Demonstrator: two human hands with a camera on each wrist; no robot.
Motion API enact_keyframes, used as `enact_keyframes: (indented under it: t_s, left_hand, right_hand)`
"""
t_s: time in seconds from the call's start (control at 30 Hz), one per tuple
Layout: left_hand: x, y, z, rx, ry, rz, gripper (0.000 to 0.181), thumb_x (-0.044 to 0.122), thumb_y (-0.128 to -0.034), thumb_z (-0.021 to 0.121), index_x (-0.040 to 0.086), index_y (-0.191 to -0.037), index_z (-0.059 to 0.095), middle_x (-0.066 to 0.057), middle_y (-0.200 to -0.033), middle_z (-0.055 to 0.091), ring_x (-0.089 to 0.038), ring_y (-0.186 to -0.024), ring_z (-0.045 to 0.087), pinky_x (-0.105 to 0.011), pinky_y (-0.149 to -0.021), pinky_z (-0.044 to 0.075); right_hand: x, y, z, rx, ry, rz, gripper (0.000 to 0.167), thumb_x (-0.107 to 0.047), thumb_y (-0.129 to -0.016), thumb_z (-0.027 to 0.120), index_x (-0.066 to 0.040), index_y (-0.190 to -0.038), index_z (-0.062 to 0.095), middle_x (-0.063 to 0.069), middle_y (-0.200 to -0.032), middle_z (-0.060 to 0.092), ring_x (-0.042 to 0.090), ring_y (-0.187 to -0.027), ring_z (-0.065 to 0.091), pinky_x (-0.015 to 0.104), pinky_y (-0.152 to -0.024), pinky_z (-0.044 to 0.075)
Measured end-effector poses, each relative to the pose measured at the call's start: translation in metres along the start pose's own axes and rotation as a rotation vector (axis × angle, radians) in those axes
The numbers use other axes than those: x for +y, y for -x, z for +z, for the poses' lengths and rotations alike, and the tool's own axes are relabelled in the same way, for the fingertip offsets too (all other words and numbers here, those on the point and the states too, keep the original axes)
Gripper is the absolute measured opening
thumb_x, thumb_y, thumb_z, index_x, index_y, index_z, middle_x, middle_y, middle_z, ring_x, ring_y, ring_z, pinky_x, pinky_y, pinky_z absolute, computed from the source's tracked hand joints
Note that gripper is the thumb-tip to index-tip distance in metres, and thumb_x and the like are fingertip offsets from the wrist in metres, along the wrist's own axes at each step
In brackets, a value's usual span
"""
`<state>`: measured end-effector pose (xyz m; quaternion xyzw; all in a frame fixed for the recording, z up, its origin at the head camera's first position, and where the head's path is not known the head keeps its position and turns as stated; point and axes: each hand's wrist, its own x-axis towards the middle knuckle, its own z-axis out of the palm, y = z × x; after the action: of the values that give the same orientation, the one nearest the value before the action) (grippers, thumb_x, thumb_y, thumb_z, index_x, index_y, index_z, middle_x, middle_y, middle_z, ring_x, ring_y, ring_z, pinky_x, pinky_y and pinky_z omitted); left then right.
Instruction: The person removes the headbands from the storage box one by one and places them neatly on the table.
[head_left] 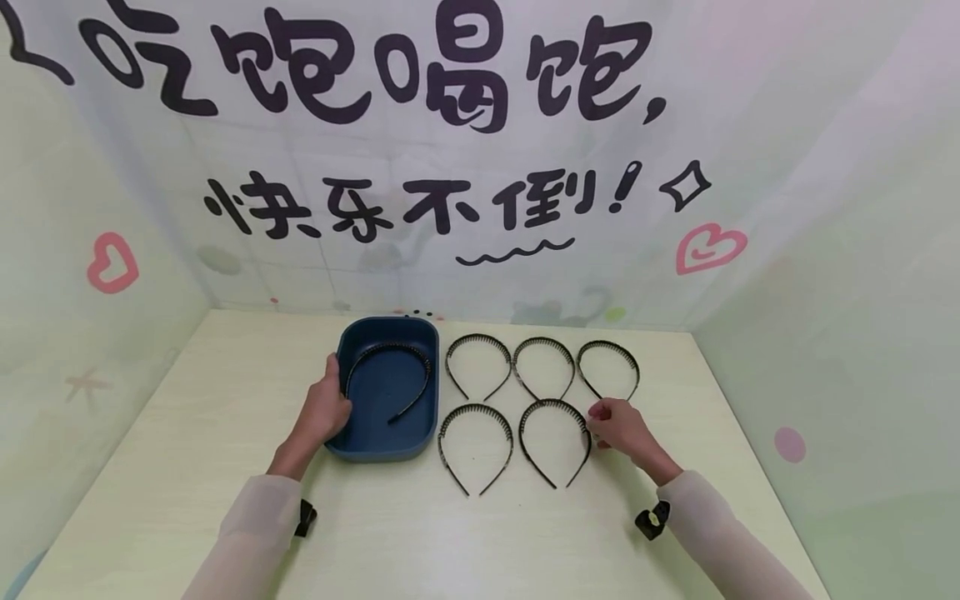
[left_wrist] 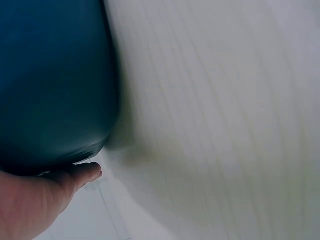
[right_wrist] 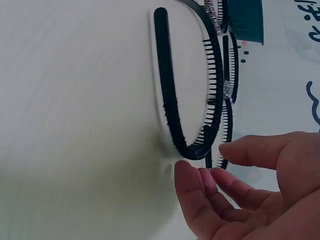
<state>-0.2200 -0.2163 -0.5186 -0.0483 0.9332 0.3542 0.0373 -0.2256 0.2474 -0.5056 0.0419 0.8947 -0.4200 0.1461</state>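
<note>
My left hand holds the left side of a dark blue box, its thumb by the rim. In the left wrist view, part of that hand lies against the outside wall. Inside the box, a black toothed headband leans across the floor. My right hand is at the right side of another black headband. In the right wrist view, thumb and fingers are spread apart around the near side of this headband; whether they touch it I cannot tell.
More headbands lie right of the box: one at front, and a back row of left, middle and right ones. The pale table meets printed walls behind and on both sides.
</note>
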Motion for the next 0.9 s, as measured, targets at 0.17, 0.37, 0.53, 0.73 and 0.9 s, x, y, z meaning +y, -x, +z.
enact_keyframes:
  t_s: [0.17, 0.37, 0.53, 0.73, 0.9]
  left_hand:
    - [0.001, -0.001, 0.001, 0.0, 0.001, 0.004, 0.079, -0.006, -0.0892, 0.042, -0.01, -0.155, -0.003, -0.012, -0.063, 0.051, -0.023, -0.06, 0.051, -0.038, -0.064, 0.041]
    - [0.0, -0.002, 0.0, 0.004, 0.003, 0.005, 0.079, -0.005, -0.0894, 0.041, -0.009, -0.155, -0.004, -0.008, -0.061, 0.048, -0.021, -0.056, 0.047, -0.034, -0.059, 0.038]
    - [0.0, -0.002, 0.001, 0.002, 0.003, -0.001, 0.079, -0.005, -0.0896, 0.041, -0.009, -0.155, -0.004, -0.01, -0.062, 0.049, -0.021, -0.057, 0.048, -0.034, -0.059, 0.038]
    - [-0.001, -0.002, 0.0, -0.002, 0.01, -0.005, 0.08, -0.006, -0.0894, 0.041, -0.009, -0.155, -0.005, -0.008, -0.061, 0.048, -0.02, -0.056, 0.046, -0.034, -0.057, 0.037]
    - [0.0, -0.002, 0.0, -0.011, 0.018, -0.01, 0.081, -0.006, -0.0895, 0.041, -0.008, -0.155, -0.006, -0.005, -0.06, 0.045, -0.019, -0.054, 0.044, -0.033, -0.056, 0.036]
  right_hand:
    - [-0.013, -0.003, 0.002, 0.055, -0.011, -0.048, 0.022, -0.004, -0.09, 0.058, 0.006, -0.109, 0.063, 0.011, -0.091, 0.063, 0.022, -0.076, 0.065, 0.034, -0.065, 0.053]
    - [-0.04, -0.012, 0.016, 0.048, -0.077, -0.1, 0.024, -0.004, -0.091, 0.056, 0.007, -0.111, 0.064, 0.011, -0.092, 0.063, 0.031, -0.082, 0.066, 0.038, -0.071, 0.056]
    - [-0.067, -0.019, 0.034, -0.044, -0.214, -0.131, 0.029, -0.006, -0.095, 0.056, 0.009, -0.118, 0.061, 0.016, -0.1, 0.063, 0.039, -0.097, 0.064, 0.042, -0.081, 0.057]
    - [-0.101, -0.031, 0.064, -0.148, -0.33, -0.17, 0.024, -0.006, -0.097, 0.059, 0.008, -0.117, 0.061, 0.025, -0.112, 0.065, 0.036, -0.101, 0.065, 0.043, -0.086, 0.056]
    - [-0.131, -0.032, 0.084, -0.209, -0.398, -0.205, 0.026, -0.004, -0.097, 0.057, 0.009, -0.119, 0.059, 0.028, -0.117, 0.064, 0.04, -0.106, 0.064, 0.043, -0.088, 0.055]
